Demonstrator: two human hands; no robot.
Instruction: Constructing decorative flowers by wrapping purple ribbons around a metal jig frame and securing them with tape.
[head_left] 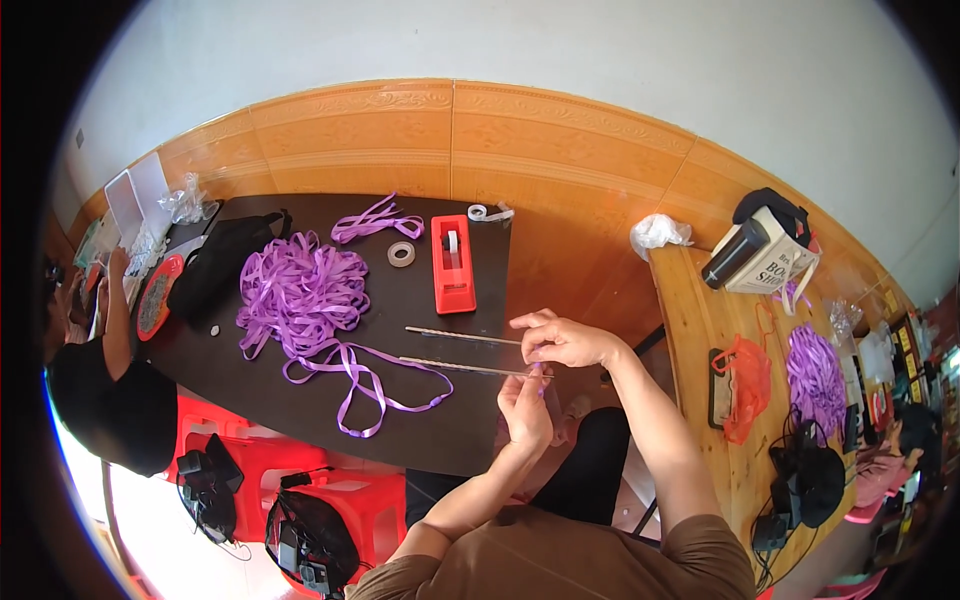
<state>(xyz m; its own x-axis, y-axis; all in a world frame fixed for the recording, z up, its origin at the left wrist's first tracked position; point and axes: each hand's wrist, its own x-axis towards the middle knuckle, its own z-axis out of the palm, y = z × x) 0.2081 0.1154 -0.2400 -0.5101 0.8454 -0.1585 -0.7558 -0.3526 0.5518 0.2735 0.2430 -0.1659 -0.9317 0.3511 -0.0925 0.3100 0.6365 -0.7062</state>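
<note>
Purple ribbon [305, 295], glossy, heaped, looped nr thin silvery rods [460, 335], L hand [527, 412] & R hand [572, 343] curled, grip unclear

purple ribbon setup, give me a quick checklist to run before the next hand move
1. Upper rod and lower rod apart, not crossed: ok.
2. Left hand and right hand near the rods: ok.
3. Purple bit at the fingers gripped securely: cannot tell, mostly covered.
4. Ribbon pile untangled: not ok, heaped in overlapping loops.
5. Red tape dispenser clear of both hands: ok.
</note>
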